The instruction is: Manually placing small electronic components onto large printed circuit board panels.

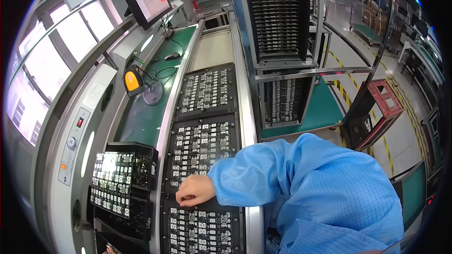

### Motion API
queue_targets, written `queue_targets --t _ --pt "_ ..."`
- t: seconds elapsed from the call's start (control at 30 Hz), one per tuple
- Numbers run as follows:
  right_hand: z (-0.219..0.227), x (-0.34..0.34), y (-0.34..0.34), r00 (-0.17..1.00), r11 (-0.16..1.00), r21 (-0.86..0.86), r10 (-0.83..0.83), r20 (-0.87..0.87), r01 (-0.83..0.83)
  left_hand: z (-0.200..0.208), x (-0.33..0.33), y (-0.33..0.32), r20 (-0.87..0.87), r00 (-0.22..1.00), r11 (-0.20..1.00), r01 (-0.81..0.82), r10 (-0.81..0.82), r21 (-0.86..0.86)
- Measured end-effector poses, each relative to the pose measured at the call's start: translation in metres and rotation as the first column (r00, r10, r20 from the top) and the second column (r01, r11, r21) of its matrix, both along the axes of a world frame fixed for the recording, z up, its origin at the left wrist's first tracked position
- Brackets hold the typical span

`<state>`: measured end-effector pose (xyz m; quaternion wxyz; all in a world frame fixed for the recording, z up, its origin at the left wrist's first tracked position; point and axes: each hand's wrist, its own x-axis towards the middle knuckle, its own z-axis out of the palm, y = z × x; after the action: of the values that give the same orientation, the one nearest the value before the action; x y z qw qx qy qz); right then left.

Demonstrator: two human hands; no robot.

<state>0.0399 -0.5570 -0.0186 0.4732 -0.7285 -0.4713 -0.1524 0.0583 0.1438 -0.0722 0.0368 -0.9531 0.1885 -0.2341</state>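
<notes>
My right hand (195, 191), at the end of a blue sleeve, rests over the joint between two black carrier trays. Its fingers are curled together; whatever they pinch is hidden beneath them. Under and beyond it lies the middle tray (165, 160) with a panel of small circuit boards (202, 146). Nearer to me is another circuit board panel (200, 230) in its tray, and a third panel (205, 89) lies farther along the line. At the lower left edge, a sliver of my left hand (110, 250) appears beside a dark board; its fingers are mostly cut off.
Left of the line, a circuit board panel (112, 183) leans tilted against black holders (146, 160). Behind stand a yellow-and-black scanner (133, 81) on its stand and a monitor (147, 1). At right rises a rack (278, 19) of stacked boards, with a red-topped box (383, 96) beyond.
</notes>
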Motion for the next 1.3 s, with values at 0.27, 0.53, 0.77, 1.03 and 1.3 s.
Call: queue_targets --t 0.27,0.53,0.77,1.03,1.3 --pt "-0.004 0.002 0.001 1.0 1.0 0.017 -0.013 -0.007 0.013 0.022 0.002 -0.007 -0.119 0.993 0.695 -0.072 -0.019 -0.716" --pt "-0.005 0.008 -0.002 0.999 0.999 0.001 -0.034 -0.006 0.034 0.087 -0.017 -0.145 -0.207 0.975 -0.017 -0.209 -0.085 -0.978" --pt "-0.003 -0.004 -0.005 1.0 1.0 -0.026 0.013 -0.004 -0.013 0.156 -0.095 -0.249 -0.226 0.968 -0.642 -0.105 0.109 -0.76" --pt "-0.002 -0.015 0.002 0.991 0.99 -0.063 0.131 0.027 -0.129 0.192 -0.184 -0.375 -0.219 0.947 -0.62 -0.321 -0.237 -0.716" --pt "0.04 -0.053 0.024 0.722 0.754 0.226 0.657 -0.219 -0.617 0.112 -0.228 -0.466 -0.205 0.696 -0.545 -0.682 -0.688 -0.488"
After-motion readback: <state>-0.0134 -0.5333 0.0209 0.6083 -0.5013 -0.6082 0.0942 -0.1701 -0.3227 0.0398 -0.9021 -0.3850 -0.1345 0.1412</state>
